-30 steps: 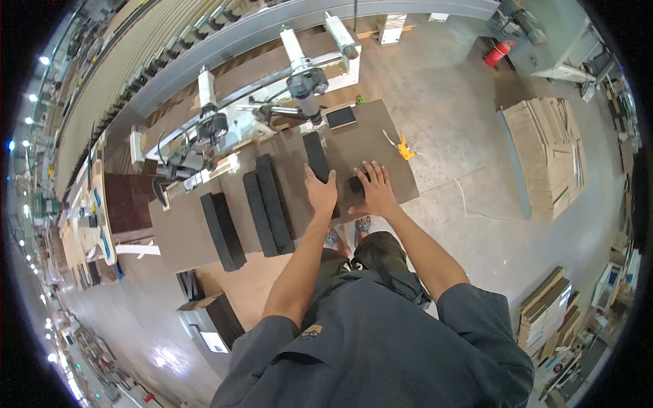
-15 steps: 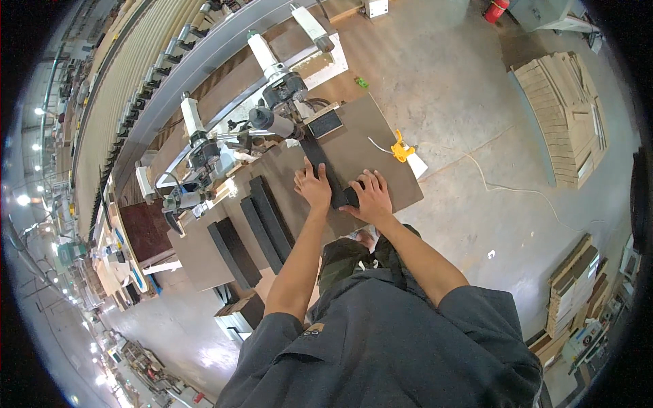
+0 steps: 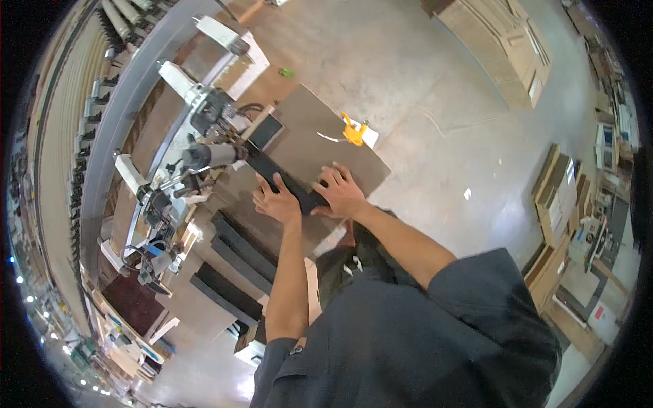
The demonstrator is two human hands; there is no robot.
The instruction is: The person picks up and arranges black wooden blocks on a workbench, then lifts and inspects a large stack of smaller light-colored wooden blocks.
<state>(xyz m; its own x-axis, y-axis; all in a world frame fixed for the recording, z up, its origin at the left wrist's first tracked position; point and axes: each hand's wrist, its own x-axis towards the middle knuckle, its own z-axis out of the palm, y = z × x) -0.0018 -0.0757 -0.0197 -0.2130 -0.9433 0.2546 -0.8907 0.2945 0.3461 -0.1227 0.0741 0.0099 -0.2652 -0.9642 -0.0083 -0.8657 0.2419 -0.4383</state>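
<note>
A long black strip (image 3: 277, 171) lies on the brown board (image 3: 299, 122), its far end beneath a grey cylindrical machine head (image 3: 209, 156). My left hand (image 3: 279, 202) rests against the strip's left side, fingers spread. On the strip's other side, my right hand (image 3: 340, 193) grips a small black block (image 3: 316, 199) between thumb and fingers, close against the strip's near end. The hand covers part of this block. A black rectangular piece (image 3: 266, 131) sits by a wooden edge beyond the strip.
More black strips (image 3: 238, 251) lie left of my arm. Machine arms (image 3: 163, 204) with hoses stand along the left. A yellow tool (image 3: 354, 129) with a white cord is at the board's right edge. Stacked panels (image 3: 496, 41) stand on the floor.
The whole view has shifted and turned, so the bench sits further left. My right hand and the small block are closer to the strip; my left hand stays beside it.
</note>
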